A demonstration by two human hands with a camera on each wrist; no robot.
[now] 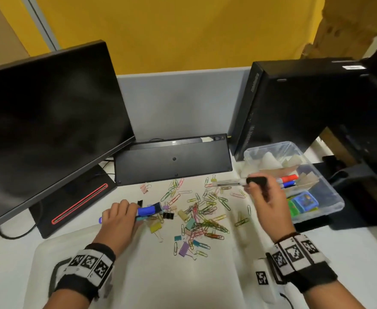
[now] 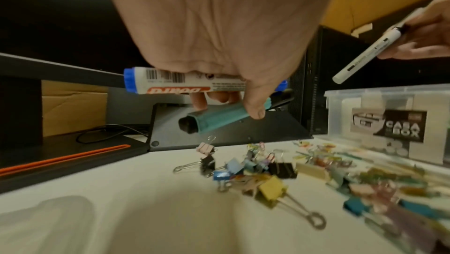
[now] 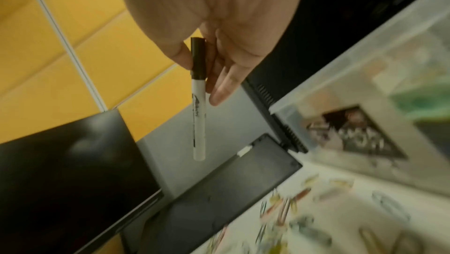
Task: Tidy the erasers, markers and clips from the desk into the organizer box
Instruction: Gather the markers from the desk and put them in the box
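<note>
My left hand [image 1: 118,216] grips a blue-capped whiteboard marker [image 2: 175,83] and a teal marker [image 2: 219,117] together, just above the desk at the left of the clip pile. My right hand [image 1: 265,197] pinches a thin white marker with a black cap [image 3: 198,92] by its cap end, lifted beside the clear organizer box [image 1: 330,204]. The box holds a red and a blue marker [image 1: 289,180] and colourful erasers [image 1: 303,202]. Several paper clips and binder clips [image 1: 196,216] lie scattered on the white desk between my hands.
A dark monitor [image 1: 45,130] stands at the left and an upturned black keyboard [image 1: 172,160] leans behind the clips. A black computer tower [image 1: 294,103] rises behind the box. The translucent box lid [image 1: 138,275] lies on the desk near me.
</note>
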